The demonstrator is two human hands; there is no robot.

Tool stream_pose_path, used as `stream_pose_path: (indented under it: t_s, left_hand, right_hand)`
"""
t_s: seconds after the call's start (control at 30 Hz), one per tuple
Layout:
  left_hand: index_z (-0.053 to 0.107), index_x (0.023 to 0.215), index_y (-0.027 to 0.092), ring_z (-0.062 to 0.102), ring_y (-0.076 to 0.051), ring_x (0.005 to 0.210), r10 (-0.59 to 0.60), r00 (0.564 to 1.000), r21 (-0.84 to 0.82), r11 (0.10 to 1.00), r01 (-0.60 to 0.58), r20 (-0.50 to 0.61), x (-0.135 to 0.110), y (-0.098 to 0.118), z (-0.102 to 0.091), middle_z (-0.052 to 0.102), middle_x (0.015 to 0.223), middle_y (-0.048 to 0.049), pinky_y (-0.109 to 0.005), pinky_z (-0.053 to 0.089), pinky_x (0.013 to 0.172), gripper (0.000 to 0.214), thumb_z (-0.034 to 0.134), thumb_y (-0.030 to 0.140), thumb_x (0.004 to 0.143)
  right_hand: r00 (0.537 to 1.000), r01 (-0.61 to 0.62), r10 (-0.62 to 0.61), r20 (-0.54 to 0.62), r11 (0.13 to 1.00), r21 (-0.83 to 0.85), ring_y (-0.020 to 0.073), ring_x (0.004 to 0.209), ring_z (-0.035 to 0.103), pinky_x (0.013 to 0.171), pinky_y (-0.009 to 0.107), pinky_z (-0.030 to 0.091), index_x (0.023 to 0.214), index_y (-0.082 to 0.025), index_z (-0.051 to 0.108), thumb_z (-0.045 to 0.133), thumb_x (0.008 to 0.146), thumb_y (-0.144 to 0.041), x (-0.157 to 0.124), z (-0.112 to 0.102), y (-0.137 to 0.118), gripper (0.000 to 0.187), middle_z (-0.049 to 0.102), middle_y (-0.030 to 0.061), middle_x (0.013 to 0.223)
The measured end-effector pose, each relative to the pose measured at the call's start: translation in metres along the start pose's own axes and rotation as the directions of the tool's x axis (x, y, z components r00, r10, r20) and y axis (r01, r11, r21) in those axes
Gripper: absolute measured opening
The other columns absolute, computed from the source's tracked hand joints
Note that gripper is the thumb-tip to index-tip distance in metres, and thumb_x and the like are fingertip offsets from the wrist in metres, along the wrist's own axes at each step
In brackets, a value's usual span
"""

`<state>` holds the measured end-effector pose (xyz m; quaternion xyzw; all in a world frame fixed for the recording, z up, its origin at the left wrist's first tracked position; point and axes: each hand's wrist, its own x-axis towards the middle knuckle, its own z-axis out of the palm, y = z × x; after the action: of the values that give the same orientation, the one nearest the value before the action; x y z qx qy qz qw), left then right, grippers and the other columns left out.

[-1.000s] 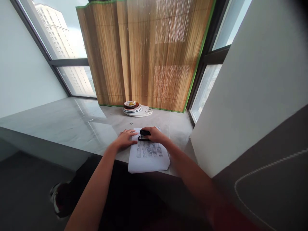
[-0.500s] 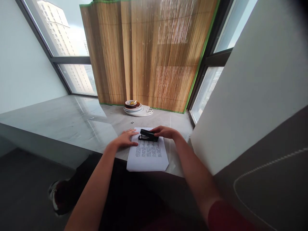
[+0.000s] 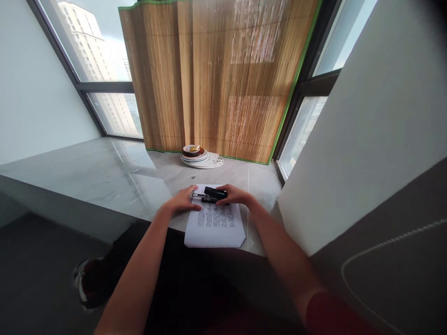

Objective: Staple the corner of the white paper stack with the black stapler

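A black stapler (image 3: 215, 192) lies across a stack of printed paper (image 3: 214, 237), its top raised from the base. Out of its left end sticks a thin silver part (image 3: 199, 195), pointing into the gap between my left thumb and fingers. My right hand (image 3: 234, 194) is closed around the stapler's right end, thumb on the near side. Resting at the paper's left edge, my left hand (image 3: 181, 200) has thumb and fingers spread apart. Whether it touches the silver part I cannot tell.
The paper lies on a pale marble-look ledge (image 3: 139, 190), overhanging its front edge slightly. Two tiny dark pieces (image 3: 193, 177) lie beyond the paper. Farther back stands a stack of plates (image 3: 195, 158) before a bamboo blind (image 3: 216, 83). A wall (image 3: 335, 153) rises on the right.
The silver part now sticks out of the stapler's left end towards my left hand. My right fingers have shifted slightly along the stapler; my left hand stays nearly in place.
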<state>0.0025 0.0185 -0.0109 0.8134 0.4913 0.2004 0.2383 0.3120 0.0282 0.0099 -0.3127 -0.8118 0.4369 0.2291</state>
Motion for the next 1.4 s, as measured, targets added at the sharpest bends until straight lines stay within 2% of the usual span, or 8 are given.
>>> stream_pose_path:
  t_s: [0.13, 0.23, 0.33, 0.43, 0.9, 1.1, 1.27, 1.4]
  left_hand:
    - [0.054, 0.145, 0.014, 0.039, -0.041, 0.150, -0.043, 0.974, -0.220, 0.976, -0.007, -0.221, 0.009, 0.011, -0.001, 0.045, 0.159, -0.0221, -0.050, 0.030, 0.124, 0.099, 0.087, 0.059, 0.064]
    - [0.049, 0.146, 0.015, 0.042, -0.036, 0.149, -0.270, 0.890, -0.633, 0.773, -0.028, -0.368, 0.015, 0.017, -0.005, 0.040, 0.163, -0.0206, -0.050, 0.037, 0.120, 0.072, 0.055, 0.065, 0.094]
    - [0.054, 0.137, 0.011, 0.061, -0.033, 0.131, -0.487, 0.866, -0.910, 0.400, 0.106, -0.113, 0.015, 0.015, -0.007, 0.053, 0.150, -0.0257, -0.044, 0.050, 0.108, 0.055, 0.042, 0.054, 0.104]
    - [0.062, 0.124, 0.008, 0.071, -0.029, 0.115, -0.441, 0.895, -0.961, 0.210, 0.178, 0.069, 0.012, 0.012, -0.006, 0.069, 0.125, -0.0249, -0.041, 0.055, 0.103, 0.039, 0.047, 0.038, 0.104]
    - [0.072, 0.107, 0.004, 0.076, -0.020, 0.099, -0.384, 0.921, -0.995, 0.047, 0.090, 0.065, 0.006, 0.030, -0.013, 0.078, 0.098, -0.0160, -0.035, 0.055, 0.108, 0.031, 0.044, 0.015, 0.104]
    - [0.073, 0.110, 0.004, 0.074, -0.021, 0.104, -0.376, 0.927, -0.995, 0.092, 0.048, 0.010, 0.007, 0.026, -0.010, 0.077, 0.104, -0.0162, -0.034, 0.054, 0.110, 0.028, 0.048, 0.009, 0.099]
    - [0.071, 0.120, 0.006, 0.074, -0.022, 0.108, -0.458, 0.888, -0.993, 0.119, 0.009, -0.047, 0.011, 0.015, -0.009, 0.077, 0.107, -0.0164, -0.033, 0.057, 0.107, 0.036, 0.050, -0.001, 0.092]
    - [0.069, 0.118, 0.006, 0.075, -0.020, 0.106, -0.505, 0.857, -0.991, 0.127, -0.041, -0.100, 0.012, 0.015, -0.010, 0.077, 0.109, -0.0179, -0.031, 0.060, 0.101, 0.034, 0.051, -0.005, 0.092]
  right_hand:
    - [0.990, 0.028, -0.048, -0.129, 0.988, -0.154, 0.0200, 0.079, 0.064, 0.071, 0.027, 0.046, 0.103, -0.015, 0.079, 0.082, 0.074, -0.039, 0.005, 0.011, -0.002, 0.038, 0.073, -0.0011, 0.083]
    - [0.929, 0.098, -0.185, -0.321, 0.958, -0.268, 0.0208, 0.085, 0.065, 0.079, 0.030, 0.047, 0.105, -0.017, 0.078, 0.079, 0.074, -0.025, 0.007, 0.018, -0.008, 0.032, 0.075, 0.0017, 0.093]
    - [0.822, 0.140, -0.385, -0.420, 0.851, -0.506, 0.0232, 0.096, 0.061, 0.090, 0.035, 0.046, 0.107, -0.020, 0.078, 0.068, 0.081, -0.011, 0.009, 0.028, -0.019, 0.030, 0.076, 0.0062, 0.107]
    - [0.801, 0.184, -0.519, -0.298, 0.688, -0.702, 0.0250, 0.106, 0.058, 0.093, 0.040, 0.042, 0.119, -0.022, 0.075, 0.061, 0.087, -0.005, 0.010, 0.037, -0.026, 0.038, 0.074, 0.0086, 0.120]
    - [0.809, 0.219, -0.586, -0.029, 0.348, -0.912, 0.0251, 0.110, 0.054, 0.088, 0.042, 0.037, 0.131, -0.021, 0.066, 0.049, 0.100, -0.003, 0.006, 0.040, -0.039, 0.039, 0.070, 0.0075, 0.131]
    - [0.823, 0.205, -0.562, -0.084, 0.432, -0.878, 0.0262, 0.111, 0.055, 0.090, 0.043, 0.038, 0.129, -0.022, 0.067, 0.054, 0.097, -0.004, 0.008, 0.042, -0.040, 0.040, 0.070, 0.0091, 0.130]
    - [0.797, 0.035, -0.398, -0.454, 0.781, -0.623, 0.0255, 0.101, 0.059, 0.091, 0.039, 0.043, 0.112, -0.019, 0.074, 0.067, 0.080, -0.007, 0.012, 0.039, -0.034, 0.035, 0.074, 0.0078, 0.108]
    - [0.931, -0.032, -0.072, -0.358, 0.960, -0.277, 0.0194, 0.080, 0.061, 0.071, 0.028, 0.044, 0.099, -0.017, 0.075, 0.078, 0.070, -0.019, 0.013, 0.028, -0.025, 0.029, 0.069, -0.0004, 0.083]
